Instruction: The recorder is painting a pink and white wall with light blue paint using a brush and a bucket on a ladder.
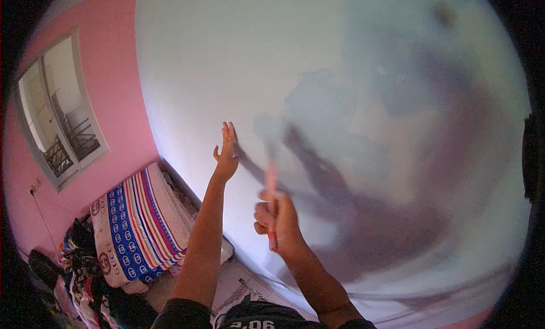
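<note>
My left hand (227,154) is raised in front of the pale wall (227,56), fingers stretched upward and thumb apart. It holds nothing, and I cannot tell if the fingertips touch the wall. Lower and to the right, my right hand (280,217) is closed around a slim tool with a red handle (271,184). The tool points up toward the wall; its greyish head is smeared by motion, so its exact kind is unclear. Darker grey-blue patches (321,101) mark the wall beyond it. Shadows of my arms fall across the surface.
A folded mattress or thick blanket with blue, red and white stripes (145,215) leans at lower left, beside a heap of clothes (79,266). A pink wall (116,73) with a sliding window (61,110) stands left. Floor tiles (233,278) show below.
</note>
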Tool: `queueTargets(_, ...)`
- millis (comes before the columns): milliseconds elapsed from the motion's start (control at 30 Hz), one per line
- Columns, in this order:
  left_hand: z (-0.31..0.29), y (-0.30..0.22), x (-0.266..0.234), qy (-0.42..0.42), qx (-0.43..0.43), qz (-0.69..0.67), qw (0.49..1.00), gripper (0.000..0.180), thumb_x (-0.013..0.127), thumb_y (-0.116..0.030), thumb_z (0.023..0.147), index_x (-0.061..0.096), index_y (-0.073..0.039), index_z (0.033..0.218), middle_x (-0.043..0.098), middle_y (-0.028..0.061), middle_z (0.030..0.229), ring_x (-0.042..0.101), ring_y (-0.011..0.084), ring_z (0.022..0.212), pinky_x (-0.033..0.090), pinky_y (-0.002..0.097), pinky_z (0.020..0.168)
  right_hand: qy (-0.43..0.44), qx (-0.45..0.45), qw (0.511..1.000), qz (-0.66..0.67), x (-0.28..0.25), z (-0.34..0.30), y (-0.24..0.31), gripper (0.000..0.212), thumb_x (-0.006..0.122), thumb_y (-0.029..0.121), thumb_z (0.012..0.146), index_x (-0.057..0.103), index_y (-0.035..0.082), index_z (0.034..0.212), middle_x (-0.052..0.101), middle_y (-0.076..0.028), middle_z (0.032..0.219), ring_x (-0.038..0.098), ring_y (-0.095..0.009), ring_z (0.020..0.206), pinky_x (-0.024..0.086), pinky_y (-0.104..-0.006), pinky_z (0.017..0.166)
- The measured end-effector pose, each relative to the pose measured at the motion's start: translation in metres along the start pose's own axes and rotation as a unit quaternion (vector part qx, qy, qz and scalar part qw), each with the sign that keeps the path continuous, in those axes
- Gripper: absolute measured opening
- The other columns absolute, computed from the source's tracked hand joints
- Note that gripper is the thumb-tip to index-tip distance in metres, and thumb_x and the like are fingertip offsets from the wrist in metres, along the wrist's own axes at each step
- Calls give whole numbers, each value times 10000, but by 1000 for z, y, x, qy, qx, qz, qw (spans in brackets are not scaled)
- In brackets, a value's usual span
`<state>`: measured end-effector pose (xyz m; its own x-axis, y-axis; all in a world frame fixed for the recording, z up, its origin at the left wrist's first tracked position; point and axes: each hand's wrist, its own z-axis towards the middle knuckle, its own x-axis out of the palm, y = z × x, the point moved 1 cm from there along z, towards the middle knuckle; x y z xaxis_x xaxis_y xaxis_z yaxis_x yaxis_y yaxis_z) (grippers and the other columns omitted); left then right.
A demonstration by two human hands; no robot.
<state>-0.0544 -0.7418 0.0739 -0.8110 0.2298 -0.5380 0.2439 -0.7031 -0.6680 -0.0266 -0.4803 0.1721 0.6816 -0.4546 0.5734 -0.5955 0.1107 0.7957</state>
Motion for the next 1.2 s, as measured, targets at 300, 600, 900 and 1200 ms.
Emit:
queueTargets(300,-4,-11,-10,10,0,10,1000,1070,422,174,632,-4,-270,1507,-47,17,1582,37,218,1454,75,533,1063,-175,-364,912,-66,-31,63,-10,282,632,-45,773,425,71,926,524,-56,669,465,-112,444,340,-263,353)
queueTargets(600,3,6,3,-90,56,-7,994,1056,375,191,611,41,-247,1512,-4,18,1583,55,209,1453,50,527,1076,-16,-179,911,-370,-20,28,4,260,680,-1,745,448,62,846,497,-20,699,493,-110,552,426,-280,471)
queueTargets(900,-5,-4,-7,-35,-11,5,999,1071,339,206,585,59,-253,1512,13,17,1583,59,196,1453,57,527,1073,-226,-319,880,-270,-45,8,-16,144,547,-48,755,435,38,784,469,-30,662,483,-111,506,382,-254,445)
queueTargets(1200,-7,-3,-8,-51,26,23,998,1060,339,204,600,71,-270,1510,32,12,1583,85,183,1450,56,533,1074,-112,23,937,-330,-104,-51,-40,199,636,-29,744,454,47,772,511,-58,663,505,-149,516,403,-293,462)
